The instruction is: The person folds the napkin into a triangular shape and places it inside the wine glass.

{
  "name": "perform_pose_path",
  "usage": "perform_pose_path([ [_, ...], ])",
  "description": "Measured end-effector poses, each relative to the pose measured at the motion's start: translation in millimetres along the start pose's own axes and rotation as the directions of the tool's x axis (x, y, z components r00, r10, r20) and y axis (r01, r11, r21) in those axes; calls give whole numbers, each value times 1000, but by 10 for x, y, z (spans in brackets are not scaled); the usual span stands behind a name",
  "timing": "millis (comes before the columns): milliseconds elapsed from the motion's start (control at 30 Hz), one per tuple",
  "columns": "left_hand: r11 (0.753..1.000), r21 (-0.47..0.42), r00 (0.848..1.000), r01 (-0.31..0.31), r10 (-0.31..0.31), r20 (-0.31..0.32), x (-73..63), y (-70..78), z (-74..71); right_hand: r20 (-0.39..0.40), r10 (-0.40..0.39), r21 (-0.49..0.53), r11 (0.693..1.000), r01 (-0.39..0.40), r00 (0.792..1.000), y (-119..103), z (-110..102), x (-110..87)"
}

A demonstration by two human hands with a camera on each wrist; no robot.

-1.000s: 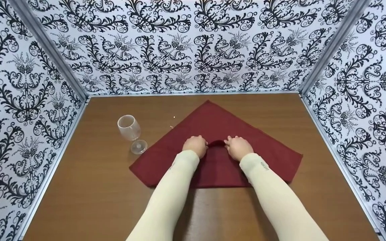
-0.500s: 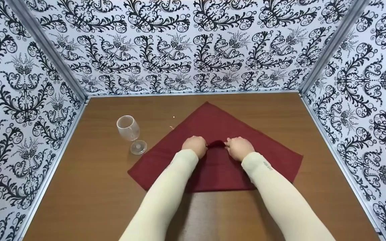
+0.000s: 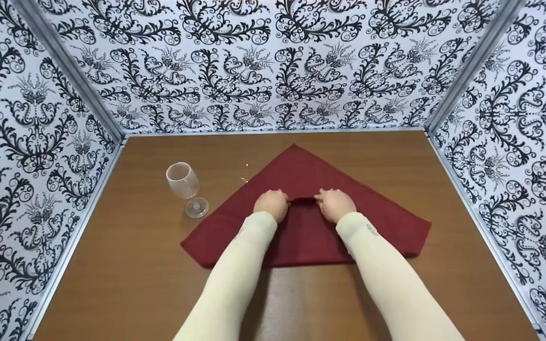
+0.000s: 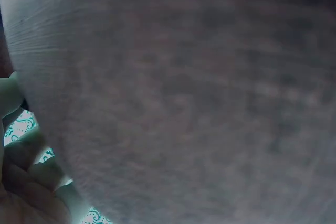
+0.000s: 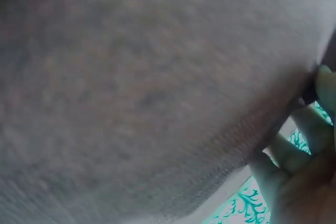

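A dark red cloth napkin (image 3: 296, 170) lies folded on the table, one corner pointing to the back wall. My left hand (image 3: 271, 204) and right hand (image 3: 336, 204) are side by side over its middle, pinching a short raised edge of the cloth that stretches between them. Close to the lens, the cloth (image 4: 173, 98) fills most of the left wrist view, with the left hand's fingers (image 4: 47, 177) at the lower left. Thumb and fingers of the right hand (image 5: 304, 166) meet at the edge of the cloth (image 5: 147, 93) in the right wrist view.
To the left of the napkin stands a stemmed wine glass (image 3: 183, 182), near the cloth's left side. A few tiny pale specks (image 3: 244, 179) lie behind it on the wooden table (image 3: 126, 265). Patterned panels (image 3: 259, 71) wall in the back and both sides.
Both hands have shifted slightly left and away from me, keeping their pinch. The strip of cloth between them looks straighter, and the napkin's left corner has slid a little toward me.
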State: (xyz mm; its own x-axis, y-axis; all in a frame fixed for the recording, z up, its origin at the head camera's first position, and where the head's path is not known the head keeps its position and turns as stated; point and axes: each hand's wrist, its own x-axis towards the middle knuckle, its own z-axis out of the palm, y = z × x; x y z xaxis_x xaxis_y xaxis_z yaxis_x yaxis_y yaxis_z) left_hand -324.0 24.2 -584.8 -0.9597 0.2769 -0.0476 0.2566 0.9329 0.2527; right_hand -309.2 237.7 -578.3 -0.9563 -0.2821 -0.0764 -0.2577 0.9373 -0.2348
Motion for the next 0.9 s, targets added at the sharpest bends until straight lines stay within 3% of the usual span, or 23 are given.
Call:
perform_pose_path([
  [133, 1000, -9, 1000, -4, 4, -14, -24, -1, 25, 22, 6, -13, 1000, -6, 1000, -13, 21, -20],
  [333, 1000, 1, 1000, 5, -5, 23, -30, 11, 31, 40, 10, -32, 999, -9, 999, -28, 36, -51],
  [900, 1000, 17, 999, 7, -8, 46, -31, 23, 28, 21, 2, -50, 999, -1, 1000, -44, 51, -104],
])
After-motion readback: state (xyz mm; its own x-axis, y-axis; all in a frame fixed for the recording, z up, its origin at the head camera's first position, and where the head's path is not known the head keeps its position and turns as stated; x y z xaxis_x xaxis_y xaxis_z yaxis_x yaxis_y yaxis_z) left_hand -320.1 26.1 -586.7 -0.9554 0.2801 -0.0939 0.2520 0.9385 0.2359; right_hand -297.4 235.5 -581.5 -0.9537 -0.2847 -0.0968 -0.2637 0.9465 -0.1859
